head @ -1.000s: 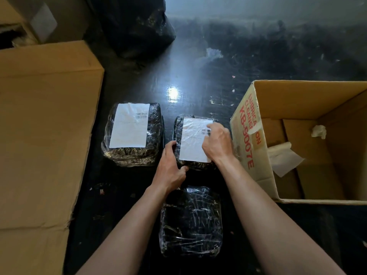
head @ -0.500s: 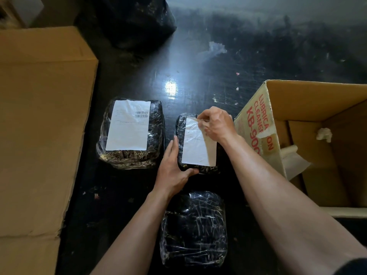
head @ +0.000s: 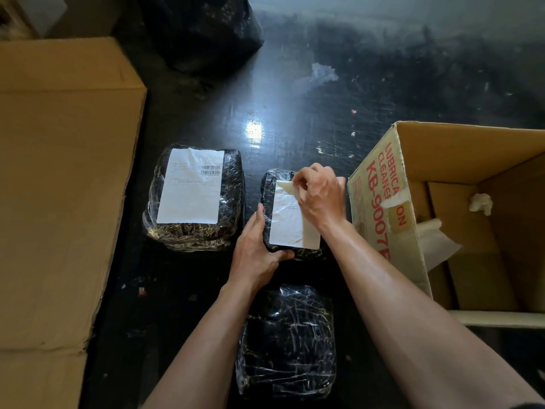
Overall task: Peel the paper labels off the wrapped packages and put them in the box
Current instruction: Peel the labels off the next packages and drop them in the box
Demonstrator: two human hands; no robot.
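At centre frame, the right hand (head: 320,199) pinched the lifted upper corner of the label (head: 290,228) on the small package (head: 269,184), while the left hand (head: 256,255) gripped its lower-left edge. A low, slow pull toward the box (head: 380,184) at right would likely avoid tearing.

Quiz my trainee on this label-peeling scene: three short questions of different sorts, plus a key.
1. True or false: the right hand pinches the lifted far corner of the label while the left hand grips that package.
2. Which package shows no label on top? A) the nearest package B) the far-left package C) the gripped package.
3. Fill in: the open box stands to the ____ of the gripped package.
Key: 1 true; 2 A; 3 right.
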